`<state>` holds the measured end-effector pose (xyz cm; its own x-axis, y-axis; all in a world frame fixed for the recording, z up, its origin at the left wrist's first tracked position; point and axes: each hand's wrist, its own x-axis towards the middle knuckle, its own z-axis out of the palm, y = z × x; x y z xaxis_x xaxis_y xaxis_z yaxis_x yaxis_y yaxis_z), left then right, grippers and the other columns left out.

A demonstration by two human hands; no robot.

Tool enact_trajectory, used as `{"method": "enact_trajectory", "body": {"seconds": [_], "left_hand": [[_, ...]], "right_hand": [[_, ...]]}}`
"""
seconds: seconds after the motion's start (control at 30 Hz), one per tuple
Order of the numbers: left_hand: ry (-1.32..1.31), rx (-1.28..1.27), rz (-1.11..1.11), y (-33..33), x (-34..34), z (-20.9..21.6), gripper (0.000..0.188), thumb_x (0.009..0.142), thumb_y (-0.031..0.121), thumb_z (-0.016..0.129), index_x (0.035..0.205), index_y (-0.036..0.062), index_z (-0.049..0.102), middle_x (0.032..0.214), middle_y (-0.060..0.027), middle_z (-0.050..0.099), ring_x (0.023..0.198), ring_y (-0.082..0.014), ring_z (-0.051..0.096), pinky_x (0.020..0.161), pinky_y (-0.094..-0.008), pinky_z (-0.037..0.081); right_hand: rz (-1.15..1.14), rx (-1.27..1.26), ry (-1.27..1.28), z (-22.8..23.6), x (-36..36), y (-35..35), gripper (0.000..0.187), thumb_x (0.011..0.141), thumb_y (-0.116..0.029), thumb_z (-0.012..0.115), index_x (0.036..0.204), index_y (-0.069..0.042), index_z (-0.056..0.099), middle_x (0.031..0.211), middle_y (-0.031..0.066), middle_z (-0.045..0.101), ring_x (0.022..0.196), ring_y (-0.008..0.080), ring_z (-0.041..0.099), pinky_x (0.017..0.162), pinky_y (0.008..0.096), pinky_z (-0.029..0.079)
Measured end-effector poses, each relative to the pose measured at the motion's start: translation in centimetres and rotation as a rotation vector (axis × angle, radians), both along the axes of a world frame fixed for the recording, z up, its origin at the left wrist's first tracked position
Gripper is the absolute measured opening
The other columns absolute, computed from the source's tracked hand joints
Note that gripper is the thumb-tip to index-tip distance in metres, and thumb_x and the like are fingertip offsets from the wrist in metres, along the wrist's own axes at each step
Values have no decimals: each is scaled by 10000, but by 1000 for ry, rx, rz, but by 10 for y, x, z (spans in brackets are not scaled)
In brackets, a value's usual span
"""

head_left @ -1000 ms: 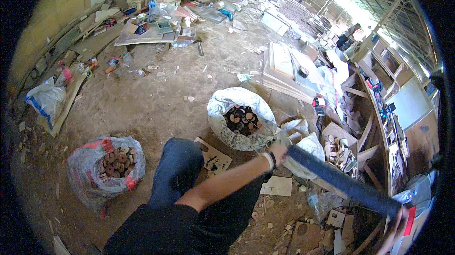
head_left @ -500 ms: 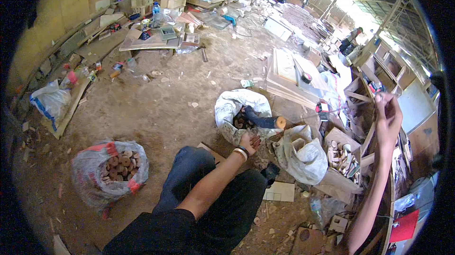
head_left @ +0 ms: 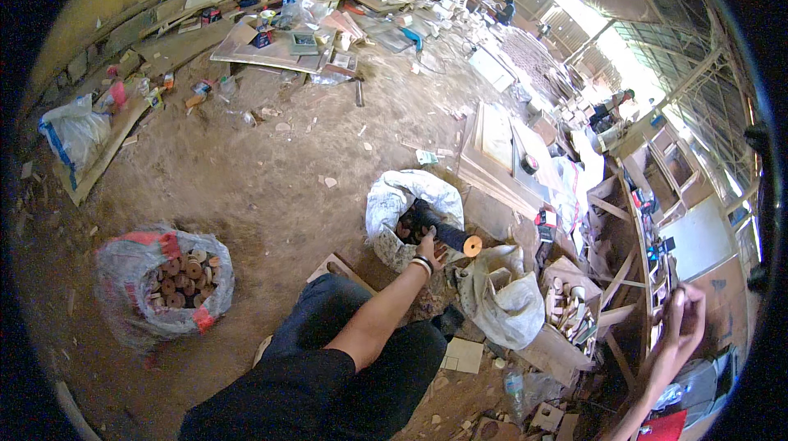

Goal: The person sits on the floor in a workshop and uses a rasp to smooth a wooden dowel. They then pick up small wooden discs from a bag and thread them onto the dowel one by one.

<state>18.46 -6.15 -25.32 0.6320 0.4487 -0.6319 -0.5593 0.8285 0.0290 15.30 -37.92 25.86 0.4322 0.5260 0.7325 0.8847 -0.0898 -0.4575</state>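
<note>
My left hand [head_left: 431, 251], with bands on its wrist, reaches to the near rim of a white woven sack [head_left: 379, 210]. Its fingers are stretched out, close below a dark cylinder with a pale round wooden end [head_left: 450, 234]; whether they touch it I cannot tell. The cylinder leans out over the sack's right rim, and small dark pieces show inside. Far to the right, my right hand [head_left: 686, 314] is raised beside a wooden rack, thumb and fingers pinched together. Anything in that pinch is too small to make out.
At left stands a clear plastic bag [head_left: 123, 293] of round wooden discs [head_left: 185, 278]. A crumpled pale sack [head_left: 501, 297] and a wooden box of offcuts [head_left: 572, 306] stand right of the white sack. Stacked boards [head_left: 501, 162] lie beyond. Other people are at work far back.
The view has tilted and swung right. My right hand has come down and stays pinched. My left hand is nearer the dark cylinder, its fingers pointing more upward.
</note>
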Motion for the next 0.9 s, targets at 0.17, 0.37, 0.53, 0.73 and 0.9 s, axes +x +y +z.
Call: {"method": "enact_trajectory", "body": {"seconds": [0.17,0.37,0.53,0.73,0.9], "left_hand": [[-93,3,20,6,19,-7,285,891,450,704,955,183,624,782,20,576,746,-168,565,686,-366,452],[-551,159,-134,-36,27,25,386,889,432,709,708,165,497,634,11,498,574,-167,515,539,-303,432],[-294,93,-130,-82,51,82,283,880,467,715,925,239,551,792,39,536,695,-144,527,667,-317,415],[-291,130,-166,-114,49,116,307,898,410,709,1140,291,561,1022,34,566,915,-161,589,753,-339,450],[-289,99,-39,-112,27,135,173,935,416,660,927,251,607,807,54,593,734,-141,573,558,-268,434]], "right_hand": [[-180,37,-17,7,-23,-36,162,1017,-244,579,984,-87,561,889,-5,520,770,85,429,674,231,335],[-234,116,-137,25,-42,-91,370,1019,-343,573,1169,-14,655,887,66,621,726,108,482,674,281,422],[-293,193,-120,28,-35,-132,369,1019,-332,575,1175,-6,651,899,69,627,736,109,495,676,278,428],[-307,229,-91,32,-9,-184,368,1020,-319,576,1183,3,646,914,72,633,747,109,511,679,274,435],[-249,246,-67,55,32,-242,367,1020,-307,577,1190,11,643,927,74,639,757,109,524,681,270,440]]}}
